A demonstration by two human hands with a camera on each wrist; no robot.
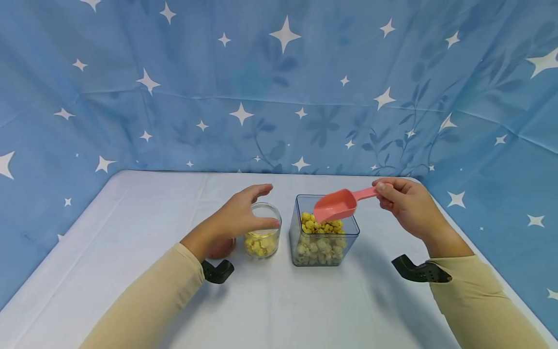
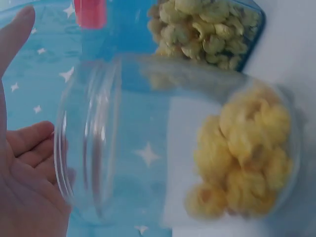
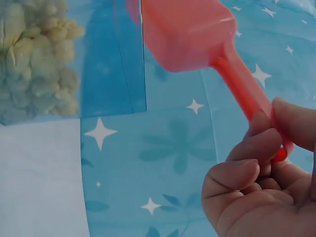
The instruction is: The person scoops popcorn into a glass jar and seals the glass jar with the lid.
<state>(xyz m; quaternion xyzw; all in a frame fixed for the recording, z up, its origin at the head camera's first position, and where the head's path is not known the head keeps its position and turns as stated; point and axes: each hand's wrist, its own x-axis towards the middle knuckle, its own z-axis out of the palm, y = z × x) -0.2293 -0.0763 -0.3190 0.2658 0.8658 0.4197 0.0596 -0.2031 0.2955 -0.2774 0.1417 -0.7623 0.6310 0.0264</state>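
Scoop (image 1: 334,206), pink, is pinched by its handle in the right hand (image 1: 403,206), its bowl leftward at the mouth of the clear bin (image 1: 295,237), popcorn (image 1: 310,225) inside. Over left, I see the left hand (image 1: 237,213) spread wide about the glass jar (image 1: 265,232), contact I can't tell, a reddish object (image 1: 221,248) partly hidden behind that wrist. White table (image 1: 270,310) stretches nearward, and I watch its far edge meeting the starry curtain (image 1: 261,63).

Reddish object (image 1: 223,248) partly behind left wrist (image 1: 196,244)
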